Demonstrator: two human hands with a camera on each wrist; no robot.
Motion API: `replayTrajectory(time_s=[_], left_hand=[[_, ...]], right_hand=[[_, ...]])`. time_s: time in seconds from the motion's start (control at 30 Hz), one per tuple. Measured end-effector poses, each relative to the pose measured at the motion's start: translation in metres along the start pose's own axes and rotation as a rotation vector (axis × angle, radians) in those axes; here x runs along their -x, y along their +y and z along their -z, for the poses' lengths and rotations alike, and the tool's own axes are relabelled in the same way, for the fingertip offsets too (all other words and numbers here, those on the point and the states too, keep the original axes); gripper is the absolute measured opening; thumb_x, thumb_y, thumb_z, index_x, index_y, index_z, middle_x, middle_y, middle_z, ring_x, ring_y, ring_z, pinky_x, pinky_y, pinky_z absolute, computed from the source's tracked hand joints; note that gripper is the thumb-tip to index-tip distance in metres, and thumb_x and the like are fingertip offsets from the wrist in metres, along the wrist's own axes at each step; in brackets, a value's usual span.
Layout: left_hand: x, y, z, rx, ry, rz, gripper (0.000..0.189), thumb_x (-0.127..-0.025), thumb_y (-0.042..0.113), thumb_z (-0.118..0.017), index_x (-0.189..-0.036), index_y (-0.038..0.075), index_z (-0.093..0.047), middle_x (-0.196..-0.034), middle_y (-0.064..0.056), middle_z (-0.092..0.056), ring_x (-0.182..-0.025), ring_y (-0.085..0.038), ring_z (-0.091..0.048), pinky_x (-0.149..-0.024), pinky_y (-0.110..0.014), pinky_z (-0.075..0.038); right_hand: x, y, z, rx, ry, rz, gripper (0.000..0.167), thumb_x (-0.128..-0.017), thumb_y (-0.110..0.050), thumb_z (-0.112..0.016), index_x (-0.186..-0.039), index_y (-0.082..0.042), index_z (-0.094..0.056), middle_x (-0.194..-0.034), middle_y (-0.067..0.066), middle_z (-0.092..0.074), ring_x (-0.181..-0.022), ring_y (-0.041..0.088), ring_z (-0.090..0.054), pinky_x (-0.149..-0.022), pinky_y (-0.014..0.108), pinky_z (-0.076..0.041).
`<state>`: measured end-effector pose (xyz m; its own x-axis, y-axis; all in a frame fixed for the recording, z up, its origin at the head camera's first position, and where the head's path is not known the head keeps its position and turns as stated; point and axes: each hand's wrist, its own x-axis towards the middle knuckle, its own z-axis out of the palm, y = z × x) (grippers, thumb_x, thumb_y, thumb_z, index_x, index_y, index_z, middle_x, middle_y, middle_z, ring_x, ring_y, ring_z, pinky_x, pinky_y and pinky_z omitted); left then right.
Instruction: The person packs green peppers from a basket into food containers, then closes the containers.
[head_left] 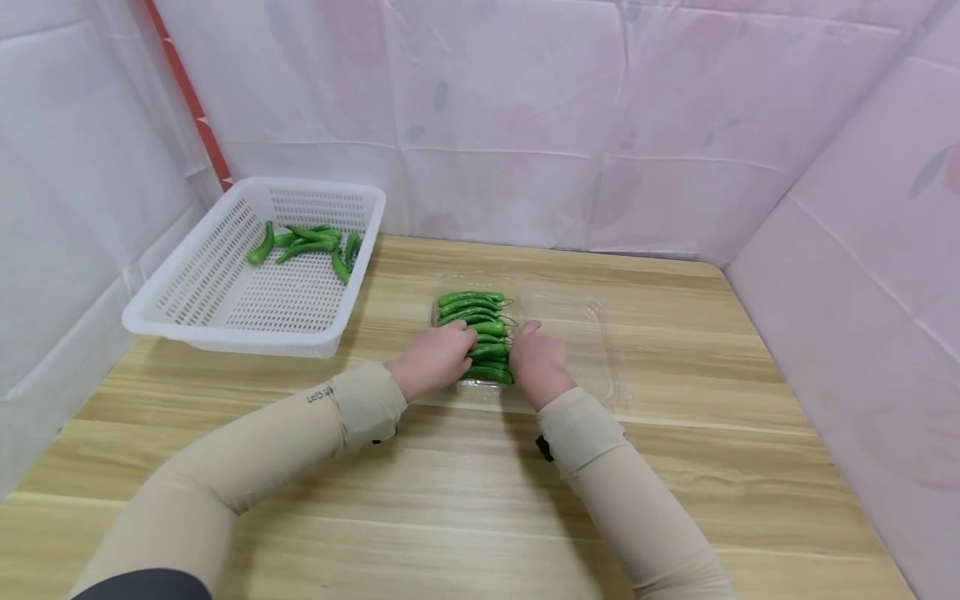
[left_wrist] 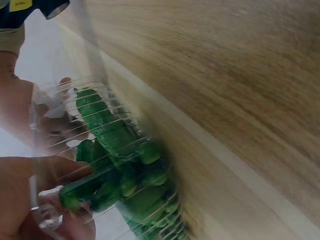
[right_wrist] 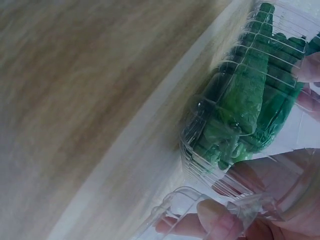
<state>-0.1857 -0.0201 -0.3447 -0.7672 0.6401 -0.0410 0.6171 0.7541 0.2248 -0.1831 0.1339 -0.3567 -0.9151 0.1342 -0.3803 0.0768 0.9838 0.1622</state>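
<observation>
Green chili peppers (head_left: pixel 471 297) lie side by side in a row inside a clear plastic clamshell box (head_left: pixel 442 283). My left hand (head_left: pixel 435 354) reaches over the box's left wall. Its curled fingers hold the end of one green chili pepper (left_wrist: pixel 75 195) on top of the row, in the left wrist view. At the box's right side, my right hand (head_left: pixel 538 360) has its thumb raised and its fingers by the pepper ends. Clear plastic lies across those fingers (right_wrist: pixel 220 220) in the right wrist view, so their grip is unclear. The box's lid (head_left: pixel 588 342) lies folded out to the right.
A white perforated basket (head_left: pixel 315 340) stands at the back left of the wooden table (head_left: pixel 420 517), with several loose green peppers (head_left: pixel 307 247) in it. Pale patterned sheets (head_left: pixel 510 125) hang behind the table and along both sides.
</observation>
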Motion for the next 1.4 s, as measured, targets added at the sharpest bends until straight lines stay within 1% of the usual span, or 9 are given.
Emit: replayTrajectory(time_s=[0.23, 0.67, 0.83, 0.93, 1.0, 1.07, 1.23, 1.3, 1.4], left_hand=[[-0.002, -0.001, -0.003, -0.016, -0.003, 0.018, 0.014, -0.087, 0.015, -0.065, -0.098, 0.007, -0.062, -0.088, -0.004, -0.055, -0.076, -0.015, -0.056, -0.064, -0.028, -0.050], [-0.005, 0.000, -0.005, -0.015, -0.011, 0.018, 0.010, -0.087, 0.019, -0.067, -0.088, 0.011, -0.060, -0.083, -0.001, -0.055, -0.076, -0.014, -0.056, -0.061, -0.030, -0.049], [-0.005, 0.000, -0.006, -0.005, -0.007, 0.028, 0.010, -0.087, 0.019, -0.067, -0.087, 0.012, -0.060, -0.082, -0.001, -0.054, -0.074, -0.014, -0.055, -0.060, -0.030, -0.049], [-0.002, 0.000, -0.003, 0.031, -0.002, 0.021, 0.009, -0.087, 0.018, -0.067, -0.087, 0.011, -0.060, -0.081, -0.001, -0.055, -0.074, -0.014, -0.054, -0.062, -0.029, -0.048], [0.003, -0.001, 0.002, 0.079, 0.009, 0.013, 0.008, -0.087, 0.016, -0.066, -0.088, 0.009, -0.061, -0.083, -0.001, -0.055, -0.075, -0.014, -0.054, -0.065, -0.028, -0.048], [0.009, -0.003, 0.009, 0.141, 0.041, -0.007, 0.007, -0.087, 0.012, -0.066, -0.088, 0.007, -0.062, -0.084, -0.003, -0.056, -0.077, -0.015, -0.054, -0.068, -0.027, -0.048], [0.026, -0.011, 0.039, 0.276, 0.145, -0.033, 0.004, -0.087, 0.007, -0.063, -0.089, 0.004, -0.064, -0.085, -0.004, -0.060, -0.079, -0.016, -0.057, -0.071, -0.027, -0.050], [0.034, -0.016, 0.055, 0.320, 0.169, -0.008, 0.005, -0.088, 0.008, -0.062, -0.091, 0.005, -0.064, -0.086, -0.003, -0.062, -0.079, -0.016, -0.058, -0.070, -0.027, -0.050], [0.042, -0.024, 0.081, 0.346, 0.202, 0.045, 0.009, -0.089, 0.011, -0.061, -0.095, 0.005, -0.065, -0.088, -0.004, -0.063, -0.078, -0.016, -0.059, -0.068, -0.028, -0.050]], right_hand=[[0.000, -0.001, 0.000, -0.005, -0.004, -0.003, 0.053, -0.097, -0.008, -0.033, -0.142, 0.012, -0.014, -0.055, 0.004, -0.052, -0.047, 0.012, -0.042, -0.044, 0.025, -0.037], [-0.001, -0.001, 0.001, 0.010, -0.003, -0.006, 0.054, -0.096, -0.008, -0.035, -0.142, 0.013, -0.014, -0.053, 0.002, -0.051, -0.046, 0.011, -0.042, -0.044, 0.025, -0.038], [-0.001, -0.001, 0.001, 0.002, -0.010, -0.011, 0.054, -0.097, -0.008, -0.034, -0.142, 0.013, -0.013, -0.055, 0.004, -0.053, -0.048, 0.013, -0.045, -0.045, 0.026, -0.039], [-0.001, -0.001, 0.001, -0.001, -0.019, -0.011, 0.054, -0.096, -0.008, -0.033, -0.142, 0.012, -0.012, -0.055, 0.004, -0.054, -0.048, 0.013, -0.045, -0.046, 0.026, -0.039], [-0.001, -0.002, 0.000, -0.005, -0.025, -0.010, 0.054, -0.096, -0.007, -0.033, -0.142, 0.012, -0.012, -0.055, 0.003, -0.053, -0.048, 0.013, -0.044, -0.046, 0.026, -0.038], [0.000, -0.003, 0.001, -0.005, -0.030, -0.009, 0.055, -0.095, -0.006, -0.033, -0.143, 0.011, -0.012, -0.053, 0.002, -0.050, -0.047, 0.012, -0.041, -0.045, 0.025, -0.037], [0.002, -0.002, 0.002, 0.028, -0.021, -0.002, 0.055, -0.093, -0.003, -0.034, -0.142, 0.012, -0.013, -0.050, 0.000, -0.045, -0.045, 0.010, -0.038, -0.044, 0.023, -0.036], [0.002, -0.001, 0.002, 0.037, -0.013, 0.001, 0.055, -0.094, -0.003, -0.034, -0.142, 0.012, -0.013, -0.050, 0.000, -0.046, -0.044, 0.010, -0.038, -0.044, 0.024, -0.036], [0.003, 0.000, 0.001, 0.034, -0.010, -0.002, 0.055, -0.094, -0.004, -0.034, -0.142, 0.012, -0.014, -0.051, 0.001, -0.047, -0.045, 0.010, -0.038, -0.044, 0.023, -0.037]])
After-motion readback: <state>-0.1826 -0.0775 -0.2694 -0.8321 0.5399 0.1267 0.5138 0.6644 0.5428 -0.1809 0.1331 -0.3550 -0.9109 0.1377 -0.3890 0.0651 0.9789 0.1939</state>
